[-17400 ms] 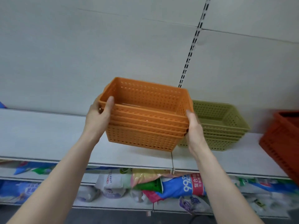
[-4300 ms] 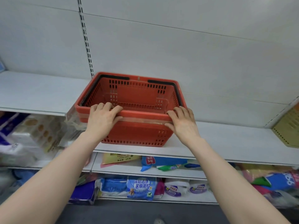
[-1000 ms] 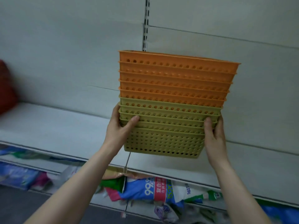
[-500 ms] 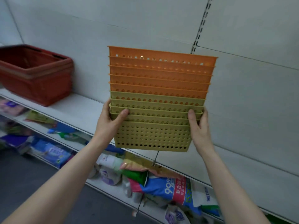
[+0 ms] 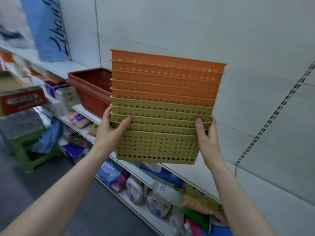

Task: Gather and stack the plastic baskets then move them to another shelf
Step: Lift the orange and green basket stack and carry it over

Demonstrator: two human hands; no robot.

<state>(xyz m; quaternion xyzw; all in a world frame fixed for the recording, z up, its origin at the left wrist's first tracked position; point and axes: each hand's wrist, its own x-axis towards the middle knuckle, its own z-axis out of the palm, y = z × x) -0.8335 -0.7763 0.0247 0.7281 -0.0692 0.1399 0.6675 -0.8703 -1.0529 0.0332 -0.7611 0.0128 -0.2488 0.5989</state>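
I hold one tall nested basket stack in the air in front of the white shelf (image 5: 190, 174). Several orange baskets (image 5: 165, 82) sit on top of several olive-green baskets (image 5: 158, 142). My left hand (image 5: 112, 132) grips the stack's left side at the green rims, thumb across the front. On the right side, my right hand (image 5: 207, 135) clamps the same green rims. The stack is upright and clear of the shelf board.
A dark red shopping basket (image 5: 90, 87) stands on the shelf to the left, partly behind the stack. Bagged goods (image 5: 153, 198) fill the lower shelf. A green stool (image 5: 29, 150) with items on it stands on the floor at left. A blue package (image 5: 49, 28) leans above.
The view has swung left along the aisle; the red basket now sits closer to the stack. Both hands keep the same grip on the stack.
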